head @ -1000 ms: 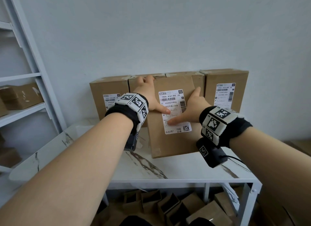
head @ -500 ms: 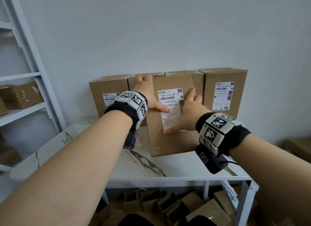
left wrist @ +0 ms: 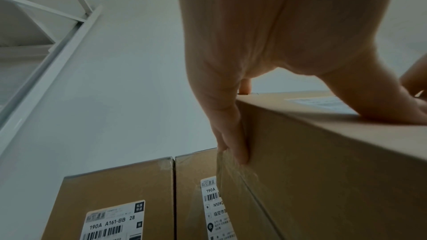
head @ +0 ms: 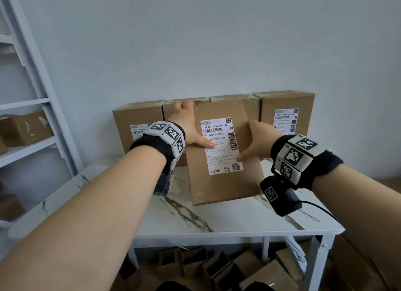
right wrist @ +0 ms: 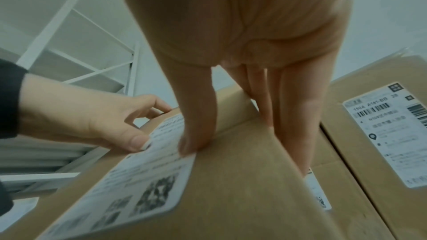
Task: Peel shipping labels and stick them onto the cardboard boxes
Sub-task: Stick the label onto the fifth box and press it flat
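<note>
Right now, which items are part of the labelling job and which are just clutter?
In the job:
- front box, gripped by left hand and right hand
- its shipping label
- labelled boxes behind

Lying about:
- shelf boxes
- boxes under the table

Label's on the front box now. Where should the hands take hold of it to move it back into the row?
Take the front box by its two narrow side faces, one hand from each side. It stands tall and tilted back toward the row, its labelled face toward you. The left hand already wraps the upper left edge; the right hand holds the right edge. Keep the thumbs on the shipping label face, probably steadying it.
</note>
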`<move>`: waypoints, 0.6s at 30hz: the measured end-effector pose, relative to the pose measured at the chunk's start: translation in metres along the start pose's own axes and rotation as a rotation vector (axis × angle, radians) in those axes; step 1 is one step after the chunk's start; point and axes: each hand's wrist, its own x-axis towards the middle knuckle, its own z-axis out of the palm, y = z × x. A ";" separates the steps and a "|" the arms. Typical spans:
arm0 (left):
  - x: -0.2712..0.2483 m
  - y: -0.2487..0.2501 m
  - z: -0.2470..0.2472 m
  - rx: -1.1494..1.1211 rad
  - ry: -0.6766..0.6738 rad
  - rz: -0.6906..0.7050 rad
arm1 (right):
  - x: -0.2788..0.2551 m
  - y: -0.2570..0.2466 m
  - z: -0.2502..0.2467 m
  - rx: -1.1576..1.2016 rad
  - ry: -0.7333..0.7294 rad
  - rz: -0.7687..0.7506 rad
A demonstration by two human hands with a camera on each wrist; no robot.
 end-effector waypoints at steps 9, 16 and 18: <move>-0.003 -0.002 0.000 -0.014 0.025 0.029 | 0.029 -0.011 -0.007 0.002 0.136 0.072; -0.003 -0.004 -0.004 -0.080 0.066 0.034 | 0.033 -0.021 -0.017 -0.049 0.134 0.129; -0.002 -0.006 -0.004 -0.135 0.118 0.023 | 0.032 -0.024 -0.018 -0.028 0.123 0.146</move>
